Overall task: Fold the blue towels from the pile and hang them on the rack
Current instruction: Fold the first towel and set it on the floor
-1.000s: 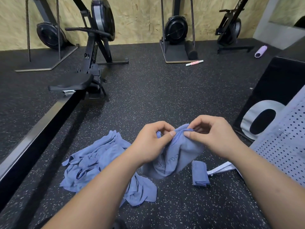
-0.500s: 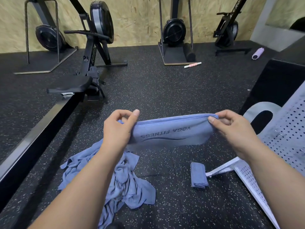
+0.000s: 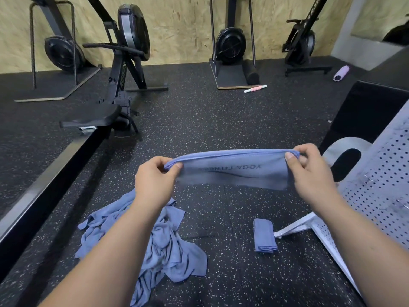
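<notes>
Left hand (image 3: 155,180) first: pinches the left top corner of the blue towel (image 3: 232,171) between thumb and curled fingers. Directly below that hand, on the floor (image 3: 221,120): lies crumpled, a pile (image 3: 159,244) of blue towels not yet folded, several at a guess. Between the two hands: hangs in the air as a narrow doubled band, so probably mid-fold. Below the right hand and a little inward: rests on the floor as one folded towel (image 3: 264,235), a small neat packet just beside a white foot, not hung. Right hand (image 3: 309,176): grips the right top corner in a matching pinch, thumb on the near face. Right of that hand: stands white and perforated, likely the rack (image 3: 376,180), with nothing draped on the part in view.

Reads as early going: one folded, one in hand, the pile left, no hanging done.

Looks thin, soft and limp; top edge pulled taut, lower edge loose, printed lettering showing reversed.
</notes>
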